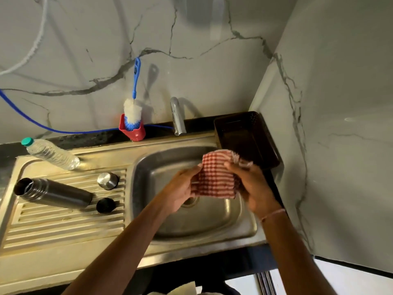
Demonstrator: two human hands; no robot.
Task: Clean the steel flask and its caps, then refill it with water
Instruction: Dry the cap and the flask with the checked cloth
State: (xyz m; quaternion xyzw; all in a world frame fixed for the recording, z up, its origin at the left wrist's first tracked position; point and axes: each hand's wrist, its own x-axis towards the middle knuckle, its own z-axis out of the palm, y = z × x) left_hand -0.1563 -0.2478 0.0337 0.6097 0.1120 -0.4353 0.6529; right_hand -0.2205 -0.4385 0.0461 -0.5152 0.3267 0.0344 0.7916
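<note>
Both hands are up over the sink basin [212,228], and between them is a red-and-white checked cloth [214,177]. The left hand [180,188] pinches the cloth's near-left edge, its grip clamped on the fabric. The right hand [253,186] curls round the cloth's right side, grip closed on it too, though that hand is blurred, so exactly how the fingers lie is hard to say. A thin band shows at the right wrist.

Over on the ribbed drainboard [63,228], left of the basin, the steel flask [53,193] lies on its side, open mouth pointing left, uncapped. The steel cap [107,180] stands just beyond the flask's base end, and the black cap [105,205] sits right beside that base, nearer the camera. The two caps are apart from each other.

A plastic water bottle [51,154] with a green lid lies tilted at the drainboard's far edge. Behind the sink, on the dark tabletop [89,138], a bottle brush [133,111] stands bristles-down in a red holder [134,132], its blue handle leaning on the marble wall. The tap [177,116] rises to the right of it, a blue hose [42,122] runs along the wall, and a dark tray [246,139] sits in the corner.
</note>
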